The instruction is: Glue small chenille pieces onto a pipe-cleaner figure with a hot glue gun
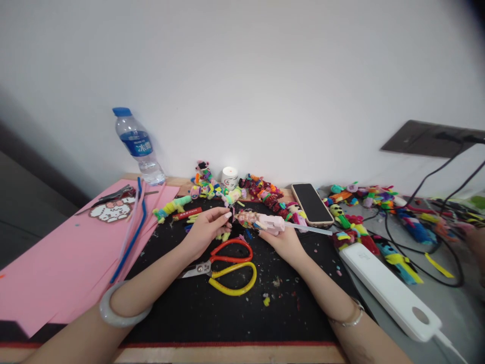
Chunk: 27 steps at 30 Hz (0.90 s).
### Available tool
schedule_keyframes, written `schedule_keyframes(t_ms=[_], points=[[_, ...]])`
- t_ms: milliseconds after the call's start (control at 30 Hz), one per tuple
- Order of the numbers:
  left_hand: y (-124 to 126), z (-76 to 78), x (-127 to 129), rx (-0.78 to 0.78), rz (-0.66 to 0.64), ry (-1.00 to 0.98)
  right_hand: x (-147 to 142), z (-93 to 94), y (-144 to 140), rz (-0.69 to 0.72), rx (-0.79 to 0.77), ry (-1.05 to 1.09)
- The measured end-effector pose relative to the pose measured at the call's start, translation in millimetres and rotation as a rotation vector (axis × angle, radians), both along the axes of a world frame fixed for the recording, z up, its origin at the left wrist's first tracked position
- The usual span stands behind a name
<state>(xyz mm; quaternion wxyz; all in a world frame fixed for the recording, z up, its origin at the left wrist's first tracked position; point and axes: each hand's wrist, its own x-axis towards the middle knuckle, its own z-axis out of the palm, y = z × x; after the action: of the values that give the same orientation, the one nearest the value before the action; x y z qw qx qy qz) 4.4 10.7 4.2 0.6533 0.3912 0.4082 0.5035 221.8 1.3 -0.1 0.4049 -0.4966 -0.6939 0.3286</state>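
Note:
My right hand [286,245] is wrapped round a pale pink hot glue gun [265,221], whose clear glue stick [310,229] pokes out of the back to the right. The gun's nozzle points left, close to the fingertips of my left hand [208,227]. Those fingers are pinched on a small dark piece that is too small to name. Just below lie scissors [231,273] with one red and one yellow handle loop, blades pointing left on the black mat [227,323]. Small green and yellow fuzzy pieces sit under my left fingers, partly hidden.
Fuzzy pipe-cleaner figures [204,184] line the wall around a white paper cup [229,177]. A phone [311,203], a white power strip [390,290] and black cables are right. Pink sheets [76,253], blue pipe cleaners [131,242] and a water bottle [138,146] are left.

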Motion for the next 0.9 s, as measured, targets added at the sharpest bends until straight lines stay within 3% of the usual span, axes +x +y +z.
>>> schedule_keyframes(t_ms=[900], points=[[0.8, -0.4, -0.7, -0.01, 0.025, -0.021, -1.4, 5.1, -2.7, 0.031, -0.033, -0.026]])
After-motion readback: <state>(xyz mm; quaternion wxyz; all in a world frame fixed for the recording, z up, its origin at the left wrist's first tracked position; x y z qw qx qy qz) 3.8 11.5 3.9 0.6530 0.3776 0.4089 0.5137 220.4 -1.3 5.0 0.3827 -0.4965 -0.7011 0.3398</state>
